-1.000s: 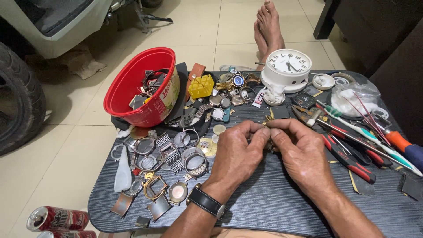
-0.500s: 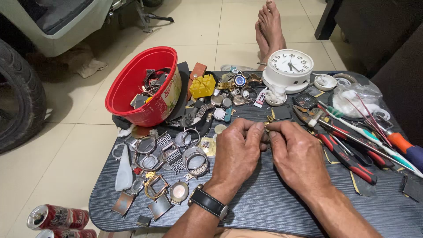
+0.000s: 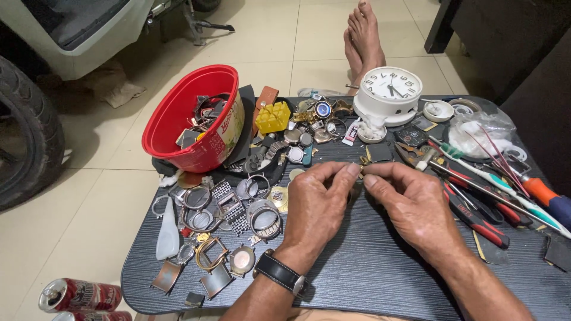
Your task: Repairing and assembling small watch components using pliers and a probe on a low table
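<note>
both hands, left hand (image 3: pixel 318 199) and right hand (image 3: pixel 416 205), pinch a tiny metal part (image 3: pixel 361 169) between their fingers above the dark table (image 3: pixel 380 273).

The left hand (image 3: pixel 318 199) has a black watch band (image 3: pixel 281 274) around its wrist, with a shiny silver buckle. The right hand (image 3: pixel 416 205) wears nothing. Both arms have no sleeves. The feet (image 3: pixel 364 37) are bare.

One red tub (image 3: pixel 178 119), one white clock (image 3: pixel 389 89), two cans (image 3: pixel 80 295), one yellow block (image 3: pixel 273 117).
</note>
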